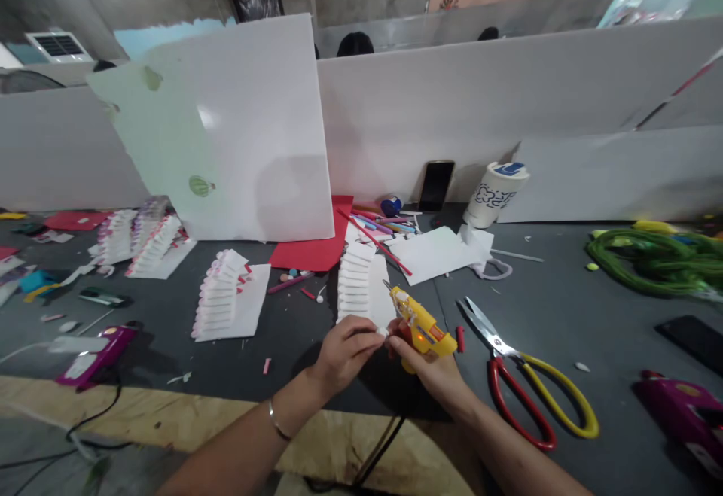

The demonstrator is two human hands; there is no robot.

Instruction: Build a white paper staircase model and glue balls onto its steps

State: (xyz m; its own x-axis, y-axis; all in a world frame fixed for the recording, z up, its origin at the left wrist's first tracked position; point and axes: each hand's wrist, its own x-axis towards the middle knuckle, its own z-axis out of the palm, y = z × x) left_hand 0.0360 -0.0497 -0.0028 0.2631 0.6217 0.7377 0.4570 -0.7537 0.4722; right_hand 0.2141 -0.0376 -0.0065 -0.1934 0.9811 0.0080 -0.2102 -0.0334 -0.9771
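Left grip (350,345): closed, thumb and finger pinching a small white piece (382,332); I cannot make out its shape.
Right grip (421,357): wrapped around a yellow glue gun (422,320), nozzle pointing up and away from me, an orange light on its body. Its fingertips come right up to the white piece — whether they touch it, I cannot tell.
White strips (355,285): one row on a card, just beyond the left grip, near end partly hidden by it.
Pink-tipped strips (218,304): one row on a white card, left of the left grip, on the desk (226,368).
Red stick (461,339): one, short, just right of the right grip.
Scissors (500,347): one pair, farther right of the right grip, one handle red, one yellow, handles spread.
Red paper (310,254): beyond the left grip, partly behind a white board (271,135).
Phone (437,186): propped upright, well beyond the right grip.
Cup (490,199): white, lidded, right of that phone.
Green cord (638,259): one bundle, far right of the right grip.
Purple device (102,357): one, well left of the left grip — I count another (681,409) at far right.
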